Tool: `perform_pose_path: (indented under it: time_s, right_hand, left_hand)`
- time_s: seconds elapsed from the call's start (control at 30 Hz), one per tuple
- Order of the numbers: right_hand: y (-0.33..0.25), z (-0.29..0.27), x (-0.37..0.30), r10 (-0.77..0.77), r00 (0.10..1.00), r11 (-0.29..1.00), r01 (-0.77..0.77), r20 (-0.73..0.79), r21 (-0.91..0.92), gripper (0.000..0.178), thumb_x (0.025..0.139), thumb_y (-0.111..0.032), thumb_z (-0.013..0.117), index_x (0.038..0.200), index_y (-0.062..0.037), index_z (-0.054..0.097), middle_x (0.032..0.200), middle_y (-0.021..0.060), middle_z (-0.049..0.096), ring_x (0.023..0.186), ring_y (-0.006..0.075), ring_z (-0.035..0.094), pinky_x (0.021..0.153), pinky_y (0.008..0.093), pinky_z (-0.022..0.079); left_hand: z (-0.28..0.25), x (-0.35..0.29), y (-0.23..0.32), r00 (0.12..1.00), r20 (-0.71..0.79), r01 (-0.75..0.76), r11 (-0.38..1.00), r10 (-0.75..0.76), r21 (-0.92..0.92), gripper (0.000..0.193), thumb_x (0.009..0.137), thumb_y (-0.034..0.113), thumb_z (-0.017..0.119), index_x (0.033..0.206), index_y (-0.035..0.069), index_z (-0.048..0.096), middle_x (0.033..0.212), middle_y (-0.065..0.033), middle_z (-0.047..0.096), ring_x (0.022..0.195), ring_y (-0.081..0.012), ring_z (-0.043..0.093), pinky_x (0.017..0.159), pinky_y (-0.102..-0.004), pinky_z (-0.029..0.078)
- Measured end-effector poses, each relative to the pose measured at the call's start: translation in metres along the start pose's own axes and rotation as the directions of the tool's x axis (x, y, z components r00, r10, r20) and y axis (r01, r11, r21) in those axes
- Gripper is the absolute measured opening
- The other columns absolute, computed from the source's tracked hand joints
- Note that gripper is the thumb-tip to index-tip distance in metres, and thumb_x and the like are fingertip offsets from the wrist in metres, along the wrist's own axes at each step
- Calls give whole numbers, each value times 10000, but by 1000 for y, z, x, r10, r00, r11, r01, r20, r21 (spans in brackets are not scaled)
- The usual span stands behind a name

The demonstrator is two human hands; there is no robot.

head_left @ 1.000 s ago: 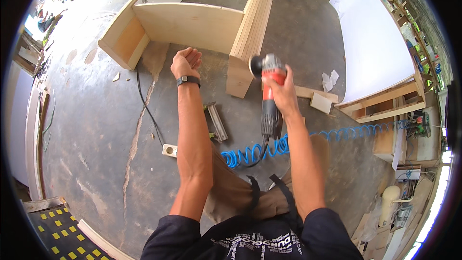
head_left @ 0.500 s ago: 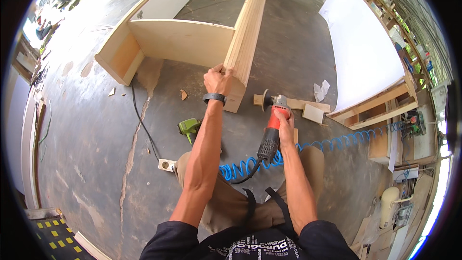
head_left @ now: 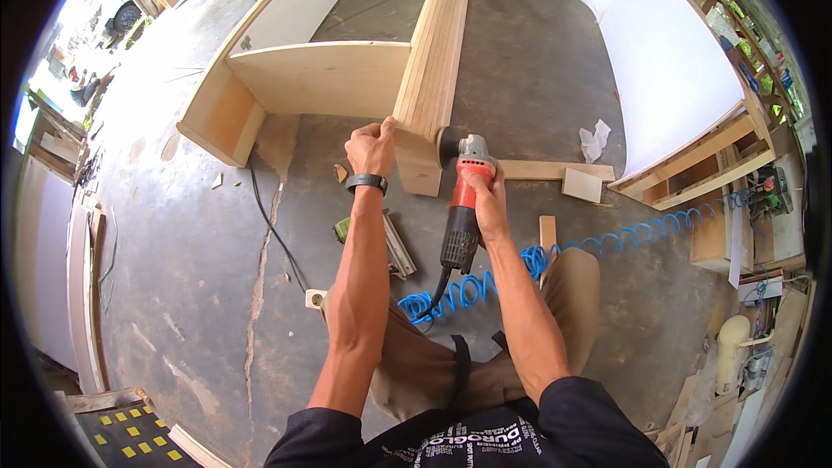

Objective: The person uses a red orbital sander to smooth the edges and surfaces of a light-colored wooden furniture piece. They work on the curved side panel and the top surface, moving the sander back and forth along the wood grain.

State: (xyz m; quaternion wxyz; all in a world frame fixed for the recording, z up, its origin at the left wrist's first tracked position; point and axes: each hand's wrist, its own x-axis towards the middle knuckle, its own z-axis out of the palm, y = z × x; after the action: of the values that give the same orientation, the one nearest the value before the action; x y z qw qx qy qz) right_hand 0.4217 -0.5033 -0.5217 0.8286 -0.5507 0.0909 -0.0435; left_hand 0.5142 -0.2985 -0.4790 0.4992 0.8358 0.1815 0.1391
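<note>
My right hand (head_left: 487,204) is closed round the red and black body of an angle grinder (head_left: 464,208). The grinder's round disc (head_left: 447,147) stands on edge against, or very close to, the right side of a pale wooden board's rounded near end (head_left: 419,146). That board (head_left: 440,43) forms the right side of a large wooden frame. My left hand (head_left: 371,152), a dark band on its wrist, grips the board's left edge near that end. A plain cross panel (head_left: 325,78) joins the board behind my left hand. Partly behind my left forearm lies a green and grey nail gun (head_left: 397,244).
A coiled blue air hose (head_left: 511,282) runs from my knees to the right. A power socket (head_left: 316,298) lies by my left knee. Wood offcuts (head_left: 582,185) and crumpled paper (head_left: 594,140) lie right of the frame. A white-panelled cabinet (head_left: 667,61) stands at far right.
The grinder has moved left and up, bringing its disc to the board's end. My left hand has shifted slightly left on the board, and more of the nail gun shows.
</note>
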Motion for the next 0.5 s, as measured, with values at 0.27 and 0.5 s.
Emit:
perform_pose_path:
  time_s: [0.27,0.5]
  right_hand:
    - [44,-36,-9,360,932,918,-361,35,167,497,970,-358,720,1341,-150,462,873,166,656,581,306,694,490,420,614]
    - [63,-47,12,329,943,919,-332,54,214,484,968,-356,719,1333,-168,463,881,170,655,589,303,693,482,427,610]
  left_hand:
    - [2,5,-10,997,79,-12,996,5,83,528,1001,460,656,957,-42,810,807,-179,785,779,-227,766,809,-375,582]
    - [10,13,-9,998,64,-31,995,25,99,495,1013,410,671,973,-68,794,815,-165,785,791,-203,777,795,-347,591]
